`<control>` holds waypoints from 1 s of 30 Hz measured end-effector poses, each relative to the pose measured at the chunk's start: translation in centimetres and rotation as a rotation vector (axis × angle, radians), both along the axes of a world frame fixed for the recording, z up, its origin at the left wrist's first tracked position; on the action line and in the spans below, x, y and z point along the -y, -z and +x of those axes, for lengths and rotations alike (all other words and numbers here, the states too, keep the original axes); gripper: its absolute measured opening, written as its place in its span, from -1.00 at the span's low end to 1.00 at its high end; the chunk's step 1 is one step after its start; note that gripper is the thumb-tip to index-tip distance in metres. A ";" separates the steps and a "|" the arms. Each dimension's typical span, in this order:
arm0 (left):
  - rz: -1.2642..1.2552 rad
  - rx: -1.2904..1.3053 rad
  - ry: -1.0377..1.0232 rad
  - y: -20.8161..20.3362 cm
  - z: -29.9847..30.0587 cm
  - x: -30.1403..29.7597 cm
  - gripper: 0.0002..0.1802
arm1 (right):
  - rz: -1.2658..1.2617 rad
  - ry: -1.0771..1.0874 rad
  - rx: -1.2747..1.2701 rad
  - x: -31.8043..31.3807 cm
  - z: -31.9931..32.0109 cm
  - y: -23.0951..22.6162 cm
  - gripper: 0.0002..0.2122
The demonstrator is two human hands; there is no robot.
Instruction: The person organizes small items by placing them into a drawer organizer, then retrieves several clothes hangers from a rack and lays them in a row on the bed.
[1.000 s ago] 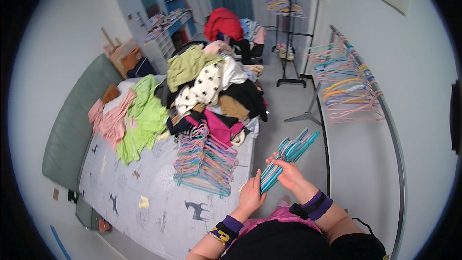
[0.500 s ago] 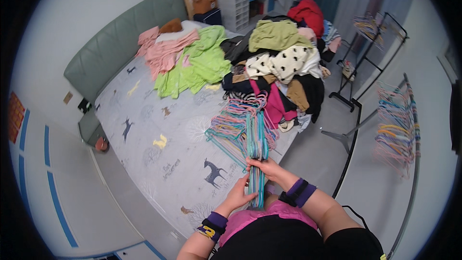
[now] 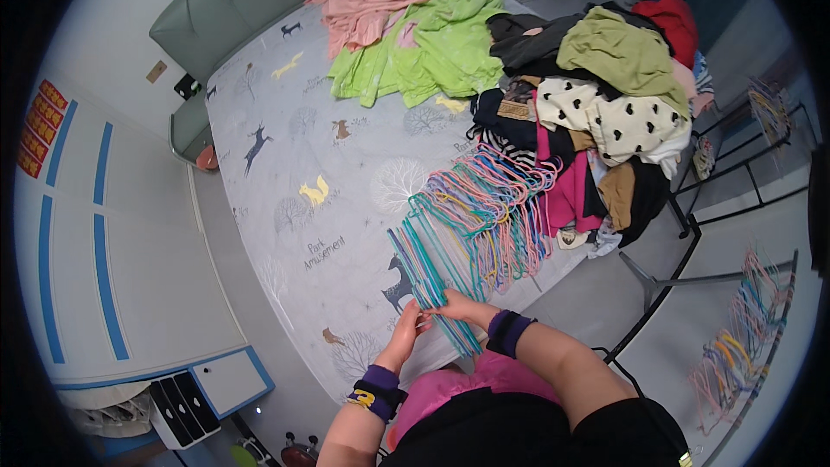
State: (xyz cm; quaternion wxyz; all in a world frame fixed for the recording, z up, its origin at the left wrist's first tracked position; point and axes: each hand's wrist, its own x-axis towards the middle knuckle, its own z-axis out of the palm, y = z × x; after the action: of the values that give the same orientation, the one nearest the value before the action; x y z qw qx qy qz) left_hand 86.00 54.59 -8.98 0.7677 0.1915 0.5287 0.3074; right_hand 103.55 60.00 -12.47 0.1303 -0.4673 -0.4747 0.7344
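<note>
A tight bundle of thin hangers [image 3: 415, 261], mostly teal with some pink and white, is in front of me at the bed's near edge. Its long straight sides lie together and slant toward upper left. My right hand [image 3: 456, 305] is closed round the bundle from the right. My left hand [image 3: 405, 330] presses against its left side, fingers curled at the hangers and partly hidden. Right beyond my hands, a wide spread of pastel hangers [image 3: 488, 195], in pink, teal, purple and yellow, lies on the patterned bedsheet [image 3: 346, 186].
A heap of clothes [image 3: 618, 112] covers the bed's right side. Green and pink garments [image 3: 424, 39] lie toward the headboard [image 3: 233, 13]. At right stand a rack bar with hangers [image 3: 743, 337] and a black metal rack [image 3: 743, 169]. A drawer unit [image 3: 186, 411] is at lower left.
The bundle has tilted from nearly upright to slanting left, separating from the hanger spread. My left hand has shifted left and up along it. My view has turned down and left.
</note>
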 end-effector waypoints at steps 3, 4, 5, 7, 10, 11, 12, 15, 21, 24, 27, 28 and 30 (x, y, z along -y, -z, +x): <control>-0.085 0.014 -0.081 1.7 0.8 -0.5 -0.47 | -0.046 -0.044 -0.047 -1.1 -0.1 1.9 -0.73; -0.091 0.014 -0.115 2.1 1.1 -0.9 -0.49 | -0.072 -0.081 -0.095 -1.7 0.0 2.6 -0.72; -0.111 0.009 -0.125 2.3 1.5 -1.2 -0.49 | -0.092 -0.090 -0.100 -2.1 0.1 3.1 -0.72; -0.119 -0.062 -0.136 2.6 2.2 -2.2 -0.47 | -0.026 -0.173 0.016 -3.1 0.2 4.2 -0.68; -0.135 -0.143 -0.160 2.9 2.6 -3.7 -0.48 | 0.031 -0.148 0.064 -4.4 0.2 4.2 -0.71; -0.148 -0.149 -0.161 3.2 2.7 -4.3 -0.48 | 0.102 -0.144 0.089 -5.0 -0.2 4.8 -0.67; -0.140 -0.172 -0.154 3.7 2.9 -4.9 -0.46 | 0.090 -0.145 0.084 -5.4 0.2 5.2 -0.67; -0.158 -0.189 -0.137 4.4 3.7 -6.4 -0.44 | -0.164 -0.033 0.059 -6.2 1.3 6.4 -0.54; -0.154 -0.200 -0.053 6.9 6.8 -10.7 -0.46 | 0.027 0.046 0.188 -7.2 4.8 9.9 -0.51; -0.189 -0.213 -0.043 8.0 7.3 -11.8 -0.45 | 0.158 0.032 0.117 -8.0 5.9 9.3 -0.46; -0.197 -0.220 -0.031 7.8 8.5 -12.3 -0.36 | 0.172 -0.291 0.537 -10.3 7.3 2.8 -0.45; -0.171 -0.210 -0.036 7.4 9.1 -12.6 -0.29 | 0.168 -0.285 0.543 -9.3 7.8 3.7 -0.45; -0.174 -0.249 -0.005 7.2 9.6 -13.5 -0.29 | 0.472 -0.243 0.572 -8.5 8.2 4.1 -0.46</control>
State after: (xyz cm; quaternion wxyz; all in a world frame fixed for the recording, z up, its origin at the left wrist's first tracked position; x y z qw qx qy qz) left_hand 95.59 68.14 -16.14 0.7093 0.1598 0.6447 0.2361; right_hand 111.73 68.45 -16.60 0.0087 -0.5507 -0.6997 0.4550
